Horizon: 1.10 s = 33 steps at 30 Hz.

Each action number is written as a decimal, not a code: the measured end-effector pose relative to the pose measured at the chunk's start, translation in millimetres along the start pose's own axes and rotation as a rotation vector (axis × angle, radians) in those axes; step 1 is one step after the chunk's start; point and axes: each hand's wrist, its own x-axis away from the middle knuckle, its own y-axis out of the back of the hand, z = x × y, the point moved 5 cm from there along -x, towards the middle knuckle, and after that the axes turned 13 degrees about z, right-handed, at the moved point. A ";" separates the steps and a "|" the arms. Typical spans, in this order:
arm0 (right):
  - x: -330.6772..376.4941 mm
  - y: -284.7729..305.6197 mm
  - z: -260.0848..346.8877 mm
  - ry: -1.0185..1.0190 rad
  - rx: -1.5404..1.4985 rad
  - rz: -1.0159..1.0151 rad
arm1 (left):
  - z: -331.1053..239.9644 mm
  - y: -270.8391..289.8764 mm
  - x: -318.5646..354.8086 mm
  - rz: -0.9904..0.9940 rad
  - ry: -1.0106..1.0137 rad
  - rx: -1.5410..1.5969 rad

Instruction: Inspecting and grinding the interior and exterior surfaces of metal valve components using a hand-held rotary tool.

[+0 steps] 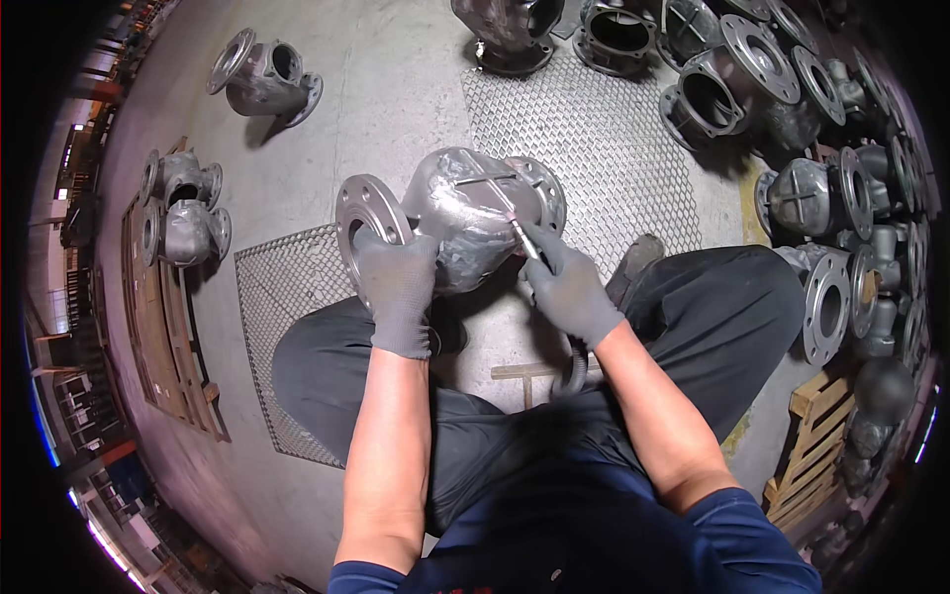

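A grey cast-metal valve body (445, 213) with round bolt-holed flanges lies in front of me, above my knees. Raised crossing ribs show on its upper face. My left hand (396, 282), in a grey glove, is closed on the near-left flange (371, 203); its thumb points toward the body. My gloved right hand (572, 287) grips a slim pen-shaped grinder (524, 236), its pinkish tip at the casting's surface beside the ribs. A dark ribbed hose (574, 368) hangs under my right wrist; its join to the tool is hidden.
Several similar castings (712, 94) crowd the right side, near a wooden pallet (811, 436). One casting (267, 84) stands at the far left; two more sit by another pallet (163, 327). Metal mesh (584, 129) covers parts of the floor. A T-shaped stand (524, 374) is between my legs.
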 end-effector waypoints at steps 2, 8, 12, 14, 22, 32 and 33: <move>2.9 -7.1 2.0 -0.095 -0.115 0.062 | -3.8 1.1 2.7 0.040 0.030 0.036; 5.6 -13.2 8.1 -0.067 -0.178 0.117 | 8.1 -4.3 -0.8 0.073 0.025 0.089; 1.6 -26.2 17.8 0.120 0.171 0.068 | 9.5 -8.1 -0.6 0.103 0.013 0.055; 0.2 -24.1 14.6 0.087 0.260 0.036 | 6.5 -8.2 1.5 0.098 0.008 0.051; -10.3 -28.1 25.8 0.123 0.236 0.065 | -6.5 -9.1 7.8 -0.040 -0.009 0.003; -11.8 -27.4 28.9 0.036 0.181 0.081 | -22.9 -11.2 13.1 0.006 -0.001 0.082; -11.0 -24.0 26.4 0.040 0.174 0.048 | -25.4 -12.1 13.3 0.012 0.011 0.078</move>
